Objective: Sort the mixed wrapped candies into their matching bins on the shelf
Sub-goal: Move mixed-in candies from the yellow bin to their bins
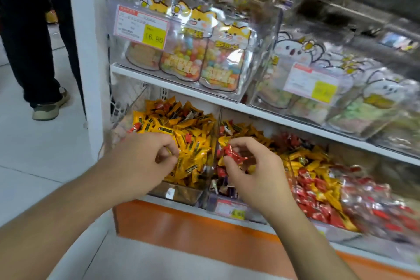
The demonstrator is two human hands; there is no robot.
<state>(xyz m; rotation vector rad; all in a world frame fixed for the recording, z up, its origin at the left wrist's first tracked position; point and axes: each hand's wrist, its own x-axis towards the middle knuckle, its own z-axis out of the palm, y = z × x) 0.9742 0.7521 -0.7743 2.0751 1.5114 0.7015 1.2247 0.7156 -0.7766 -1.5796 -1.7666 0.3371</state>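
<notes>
On the lower shelf, a clear bin point(181, 195) is heaped with yellow wrapped candies point(181, 125) and a few red ones. The bin to its right point(227, 208) holds mixed red, yellow and dark candies. A third bin point(318, 188) further right is mostly red with yellow. My left hand point(145, 161) hovers over the yellow heap, its fingers curled and pinching something thin and yellow. My right hand point(254, 170) is over the middle bin and pinches a red wrapped candy point(231, 153) between thumb and fingers.
The upper shelf point(204, 94) carries clear boxes of bagged sweets point(200, 52) with price tags. An orange base panel point(181, 229) runs below the bins. A white pillar point(91, 52) stands left of the shelf. A person's legs and shoe point(45, 107) are at far left.
</notes>
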